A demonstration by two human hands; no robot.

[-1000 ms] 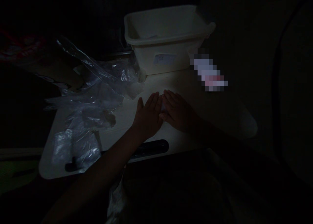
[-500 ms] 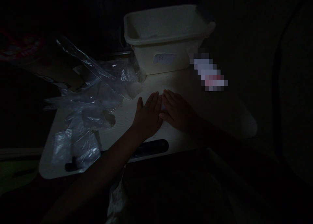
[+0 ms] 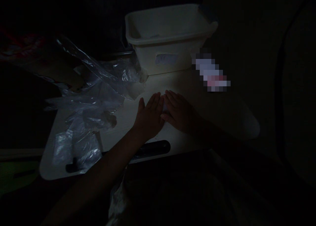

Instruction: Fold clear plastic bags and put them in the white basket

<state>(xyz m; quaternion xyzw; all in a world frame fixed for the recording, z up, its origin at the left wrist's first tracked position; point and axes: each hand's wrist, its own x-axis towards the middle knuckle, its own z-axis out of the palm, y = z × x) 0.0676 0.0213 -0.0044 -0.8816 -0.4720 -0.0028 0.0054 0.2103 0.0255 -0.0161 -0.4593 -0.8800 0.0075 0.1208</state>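
Observation:
My left hand (image 3: 150,116) lies flat with its fingers stretched out and the thumb apart. Beside it, my right hand (image 3: 179,112) is also flat, fingers extended, its thumb pointing at the left hand. Between and partly under both hands shows a small pale, whitish piece (image 3: 166,106); its kind is hidden by the hands and the dim light. Both hands rest over a white tabletop (image 3: 128,117) with rounded corners. To the left of my left hand lie crumpled clear plastic bags (image 3: 98,97).
A white plastic bin (image 3: 170,56) with a paper label stands at the back. Right of it is a pixelated patch (image 3: 211,72). Flat, shiny plastic packets (image 3: 86,150) lie at the near left. A dark slot (image 3: 155,148) runs along the near edge. The scene is very dark.

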